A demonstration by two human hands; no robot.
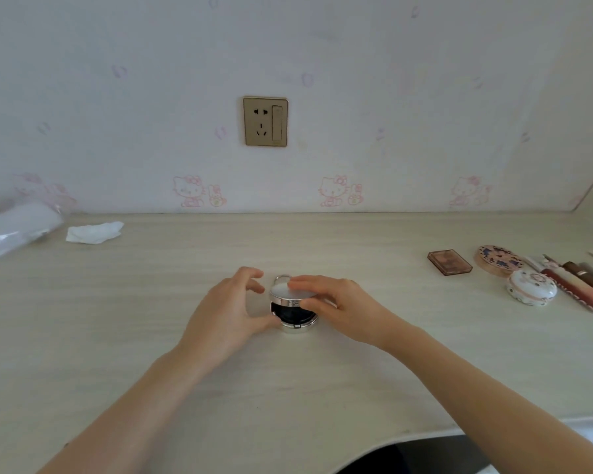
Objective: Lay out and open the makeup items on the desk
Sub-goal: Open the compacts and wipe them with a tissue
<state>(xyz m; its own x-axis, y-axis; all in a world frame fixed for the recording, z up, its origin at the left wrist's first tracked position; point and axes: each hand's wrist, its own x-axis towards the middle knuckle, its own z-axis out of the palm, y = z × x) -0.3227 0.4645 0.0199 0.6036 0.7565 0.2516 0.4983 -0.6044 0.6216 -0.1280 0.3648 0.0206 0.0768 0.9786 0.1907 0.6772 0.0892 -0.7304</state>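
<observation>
Both hands meet at the round compact (pixel 293 311) on the tabletop (pixel 322 371): its base is steadied by the left hand (pixel 225 311), its half-raised lid gripped by the right hand (pixel 336 307).

compact (pixel 293 311): silver, black inside | desk (pixel 185 261): pale woodgrain | palette (pixel 450 262): brown

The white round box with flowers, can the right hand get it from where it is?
Probably yes. The white round box sits uncovered on the desk, off to the right hand's side, nothing between, but that hand now holds the silver compact's lid.
</observation>
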